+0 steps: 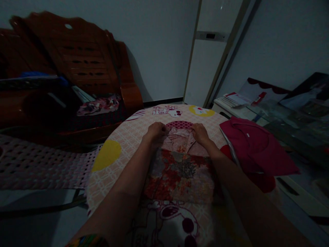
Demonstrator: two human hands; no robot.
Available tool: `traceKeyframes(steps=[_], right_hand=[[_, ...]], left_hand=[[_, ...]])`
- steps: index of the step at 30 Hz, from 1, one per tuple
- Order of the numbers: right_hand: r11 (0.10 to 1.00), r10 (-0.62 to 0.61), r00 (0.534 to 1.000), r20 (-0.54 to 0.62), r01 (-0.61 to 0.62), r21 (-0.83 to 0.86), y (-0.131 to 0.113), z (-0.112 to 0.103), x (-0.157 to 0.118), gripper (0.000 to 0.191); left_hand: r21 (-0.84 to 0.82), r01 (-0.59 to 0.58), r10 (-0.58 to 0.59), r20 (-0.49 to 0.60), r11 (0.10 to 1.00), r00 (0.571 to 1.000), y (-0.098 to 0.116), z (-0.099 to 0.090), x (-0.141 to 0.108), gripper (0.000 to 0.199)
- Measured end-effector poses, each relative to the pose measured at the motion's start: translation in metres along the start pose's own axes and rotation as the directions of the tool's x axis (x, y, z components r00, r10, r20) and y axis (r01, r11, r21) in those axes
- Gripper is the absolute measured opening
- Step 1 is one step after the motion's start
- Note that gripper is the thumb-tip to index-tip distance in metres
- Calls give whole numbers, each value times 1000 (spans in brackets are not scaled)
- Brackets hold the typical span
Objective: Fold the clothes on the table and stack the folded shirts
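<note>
A folded, patterned shirt (pixel 180 171) lies flat on the round table's cloth (pixel 138 140). Its top part is pale pink and its lower part red, grey and tan. My left hand (pixel 155 132) pinches the shirt's upper left edge, fingers closed. On the opposite upper corner, my right hand (pixel 202 133) has its fingers closed on the fabric too. Between the two hands curves a pink band with dark spots (pixel 179 124); I cannot tell whether it belongs to the shirt. A folded magenta garment (pixel 257 147) rests at the table's right side, beside my right forearm.
A wooden bench (pixel 84 65) with crumpled patterned cloth (pixel 100 104) stands at the back left. A woven chair (pixel 46 164) is left of the table. Papers (pixel 236 99) lie on a cabinet at right, near a glass surface (pixel 290 127). A tall white unit (pixel 208 61) stands behind.
</note>
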State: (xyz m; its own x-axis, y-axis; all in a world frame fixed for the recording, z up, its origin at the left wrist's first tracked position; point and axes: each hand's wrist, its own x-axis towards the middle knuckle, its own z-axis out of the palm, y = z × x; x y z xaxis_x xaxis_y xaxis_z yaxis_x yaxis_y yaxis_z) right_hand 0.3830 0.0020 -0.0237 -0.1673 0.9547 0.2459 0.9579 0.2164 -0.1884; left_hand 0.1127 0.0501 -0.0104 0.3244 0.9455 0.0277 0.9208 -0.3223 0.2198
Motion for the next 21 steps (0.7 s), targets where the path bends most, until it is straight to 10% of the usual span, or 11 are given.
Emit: traceKeyframes(steps=[6,14,21], right_hand=[[942,258,956,-142,-216,257,10,8,22,29],[625,715,669,-205,-480,615,31,8,33,27],[717,646,734,-207,-492,494,44,-10,26,23]], left_hand=[[-38,-9,9,-12,999,1000,-8,-7,-1,29],[-36,-46,50,119,998,992,-1,-9,-4,24],[49,9,-15,118,999,993,18,-6,-6,23]])
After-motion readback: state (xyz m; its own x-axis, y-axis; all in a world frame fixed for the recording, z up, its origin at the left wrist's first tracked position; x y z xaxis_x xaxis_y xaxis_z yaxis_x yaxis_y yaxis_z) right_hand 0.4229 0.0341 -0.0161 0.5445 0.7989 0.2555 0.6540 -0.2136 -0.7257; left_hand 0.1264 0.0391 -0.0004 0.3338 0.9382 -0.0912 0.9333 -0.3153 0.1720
